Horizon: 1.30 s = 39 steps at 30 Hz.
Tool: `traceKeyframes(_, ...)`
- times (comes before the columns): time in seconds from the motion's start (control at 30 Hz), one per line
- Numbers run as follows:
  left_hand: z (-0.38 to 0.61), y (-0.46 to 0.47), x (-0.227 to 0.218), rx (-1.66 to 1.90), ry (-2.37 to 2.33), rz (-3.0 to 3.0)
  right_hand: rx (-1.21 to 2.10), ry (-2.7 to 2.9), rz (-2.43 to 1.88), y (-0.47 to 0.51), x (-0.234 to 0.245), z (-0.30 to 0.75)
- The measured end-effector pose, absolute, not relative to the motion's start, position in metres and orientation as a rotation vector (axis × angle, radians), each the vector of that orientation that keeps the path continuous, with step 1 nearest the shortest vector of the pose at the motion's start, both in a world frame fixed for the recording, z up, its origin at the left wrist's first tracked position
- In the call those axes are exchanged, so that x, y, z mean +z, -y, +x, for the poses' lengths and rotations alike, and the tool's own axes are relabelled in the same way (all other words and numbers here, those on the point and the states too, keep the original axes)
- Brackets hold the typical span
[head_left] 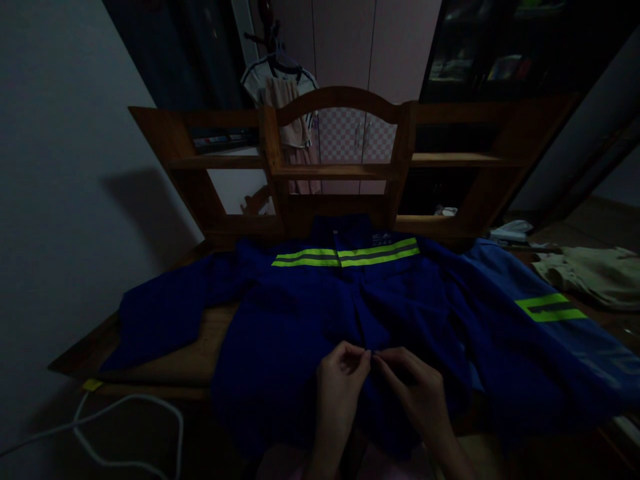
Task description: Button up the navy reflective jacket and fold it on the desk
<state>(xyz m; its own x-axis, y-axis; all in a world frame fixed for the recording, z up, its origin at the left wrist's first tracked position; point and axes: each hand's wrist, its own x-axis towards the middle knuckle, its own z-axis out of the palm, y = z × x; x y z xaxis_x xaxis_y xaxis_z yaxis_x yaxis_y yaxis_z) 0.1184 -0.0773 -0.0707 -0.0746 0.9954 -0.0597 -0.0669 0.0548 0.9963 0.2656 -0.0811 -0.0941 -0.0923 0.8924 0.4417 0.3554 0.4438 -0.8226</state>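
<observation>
A blue work jacket point(300, 313) with yellow-green reflective stripes lies spread face up on the wooden desk, its collar at the far side. My left hand point(343, 373) pinches the cloth at the jacket's front opening, low on the chest. Right beside it, my right hand point(413, 380) pinches the other edge of that opening, the fingertips of both hands nearly touching. Whether a button or fastener sits between the fingers is too dark and small to tell. One sleeve reaches out to the left, and the other, with a reflective band, lies to the right.
A wooden shelf frame point(340, 175) rises behind the jacket. At the right lie a lighter blue garment point(505, 267) and folded pale cloth point(595, 273). A white cable point(135, 398) loops at the lower left. Clothes on a hanger point(280, 83) hang behind the shelf.
</observation>
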Motion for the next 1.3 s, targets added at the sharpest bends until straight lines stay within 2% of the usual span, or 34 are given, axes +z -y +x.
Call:
traceKeyframes(0.47, 0.124, 0.081, -0.071, 1.379, -1.217, 1.028, 0.304, 2.061, -1.128, 0.075, -0.063, 0.268)
traceKeyframes(0.73, 0.123, 0.087, -0.066, 1.424, -1.232, 0.953, 0.055, 2.12, -1.038, 0.082, -0.067, 0.266)
traceKeyframes(0.93, 0.122, 0.087, -0.063, 1.413, -1.208, 0.962, 0.03, 2.138, -0.995, 0.087, -0.071, 0.265)
traceKeyframes(1.1, 0.122, 0.086, -0.067, 1.415, -1.184, 1.056, 0.198, 1.938, -1.077, 0.085, -0.074, 0.262)
traceKeyframes(1.3, 0.12, 0.086, -0.073, 1.42, -1.237, 1.076, 0.856, 1.703, -1.156, 0.077, -0.056, 0.258)
